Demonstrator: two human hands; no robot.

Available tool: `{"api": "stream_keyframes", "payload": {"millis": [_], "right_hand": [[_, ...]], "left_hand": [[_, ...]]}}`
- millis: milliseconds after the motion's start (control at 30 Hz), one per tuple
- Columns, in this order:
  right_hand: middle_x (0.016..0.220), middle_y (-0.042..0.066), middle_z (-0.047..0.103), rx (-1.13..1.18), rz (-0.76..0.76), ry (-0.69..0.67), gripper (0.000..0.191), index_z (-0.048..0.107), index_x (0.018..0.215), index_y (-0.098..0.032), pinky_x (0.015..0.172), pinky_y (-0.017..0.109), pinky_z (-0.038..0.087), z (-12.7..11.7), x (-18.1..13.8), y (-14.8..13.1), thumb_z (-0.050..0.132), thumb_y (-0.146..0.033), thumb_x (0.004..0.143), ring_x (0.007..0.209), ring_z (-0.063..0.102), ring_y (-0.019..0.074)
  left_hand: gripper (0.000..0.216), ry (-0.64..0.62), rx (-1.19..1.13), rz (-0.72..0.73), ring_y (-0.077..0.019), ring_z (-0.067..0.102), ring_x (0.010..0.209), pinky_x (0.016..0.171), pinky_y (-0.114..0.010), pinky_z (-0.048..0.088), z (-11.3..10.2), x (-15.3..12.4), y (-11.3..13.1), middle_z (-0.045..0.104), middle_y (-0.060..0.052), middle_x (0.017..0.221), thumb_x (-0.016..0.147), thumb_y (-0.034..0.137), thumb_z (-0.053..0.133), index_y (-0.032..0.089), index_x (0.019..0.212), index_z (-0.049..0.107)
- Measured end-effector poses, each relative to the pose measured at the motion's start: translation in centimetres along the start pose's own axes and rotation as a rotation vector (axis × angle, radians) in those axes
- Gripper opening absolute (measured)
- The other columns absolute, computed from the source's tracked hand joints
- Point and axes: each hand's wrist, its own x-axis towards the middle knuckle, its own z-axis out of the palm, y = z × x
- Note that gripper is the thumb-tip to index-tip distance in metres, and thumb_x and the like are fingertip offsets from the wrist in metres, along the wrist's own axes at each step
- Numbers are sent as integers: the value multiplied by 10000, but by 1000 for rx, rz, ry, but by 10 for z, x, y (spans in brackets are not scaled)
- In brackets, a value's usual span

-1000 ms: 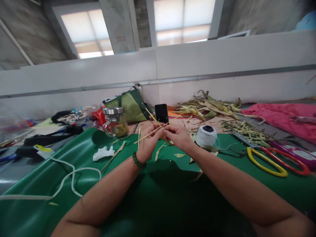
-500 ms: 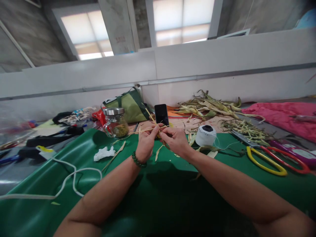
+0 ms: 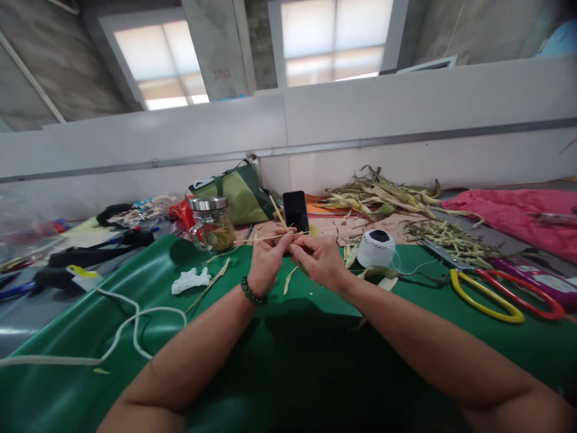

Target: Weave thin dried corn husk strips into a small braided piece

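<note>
Both my hands meet above a green table cover (image 3: 288,349). My left hand (image 3: 267,260), with a green bead bracelet at the wrist, pinches thin pale leaf strips (image 3: 256,238) that stick out to the left and upward. My right hand (image 3: 319,258) is closed on the same strips from the right, fingertips touching the left hand's. A white spool of thread (image 3: 375,248) stands just right of my right hand. Loose strip offcuts (image 3: 289,279) lie on the cover below the hands.
A lidded glass jar (image 3: 211,224), a green bag (image 3: 238,191) and a dark phone (image 3: 296,210) stand behind the hands. Dried leaves (image 3: 383,197) and cut pieces (image 3: 446,236) lie at the back right, near yellow and red scissors (image 3: 505,294) and pink cloth (image 3: 518,210). A white cord (image 3: 126,328) lies left.
The long strip has swung from a slant to nearly level, pointing left. My right hand has shifted slightly left and lower against the left hand.
</note>
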Motion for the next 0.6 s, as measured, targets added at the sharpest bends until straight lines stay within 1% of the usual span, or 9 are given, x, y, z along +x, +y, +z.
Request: {"api": "stream_keyframes", "payload": {"millis": [67,100,167,233,300,333,400,500,600], "right_hand": [[553,-10,596,-61,-36,-33,283,652,670,-171,509,219,363,-7,2,0,499,-294,874,489,486,99],[577,-1,618,-123,-65,-19,282,672,701,-174,527,225,374,-12,3,0,507,-317,881,504,503,105],[642,23,662,-279,-144,81,269,702,756,-188,588,246,402,-24,6,1,529,-352,882,565,546,128],[722,49,691,-418,-235,204,235,715,789,-203,683,284,429,-34,10,3,565,-366,865,683,585,171],[796,67,705,-499,-318,241,188,719,821,-208,762,323,435,-40,14,7,601,-352,846,796,597,210],[819,70,709,-513,-342,216,173,717,840,-205,776,329,434,-42,15,9,611,-343,842,820,598,216],[825,62,714,-510,-360,100,159,708,859,-196,750,311,432,-42,16,12,604,-317,855,790,603,199],[771,47,703,-525,-369,-57,188,688,813,-180,689,272,405,-41,16,12,546,-269,895,731,591,166],[719,46,681,-578,-385,-155,218,667,746,-164,650,254,365,-43,15,7,520,-220,897,715,561,157]], "left_hand": [[275,-45,-46,-43,-194,671,813,755,-288,505,-2,3,1,735,-53,781,629,426,775,162,693,730],[313,-65,-87,-68,-196,676,799,756,-292,507,-2,3,2,738,-59,777,628,460,769,158,701,732],[380,-81,-167,-97,-199,686,790,780,-301,508,-4,4,5,744,-73,794,640,517,745,148,732,737],[414,-97,-207,-107,-200,692,782,807,-308,506,-4,3,8,747,-82,810,660,540,724,140,766,739],[398,-121,-189,-107,-193,691,758,797,-303,509,-5,1,11,745,-75,796,665,523,729,143,785,735],[375,-137,-155,-95,-187,687,744,778,-296,512,-5,0,12,743,-67,779,664,502,740,146,781,730],[315,-175,-45,-51,-176,671,716,729,-279,514,-7,0,14,732,-52,736,659,454,757,150,733,717],[273,-246,157,10,-167,641,663,684,-274,510,-11,2,16,706,-39,658,700,416,724,145,680,705],[269,-297,326,19,-171,629,647,713,-288,502,-17,7,16,689,-35,607,744,400,678,147,658,708]]}}
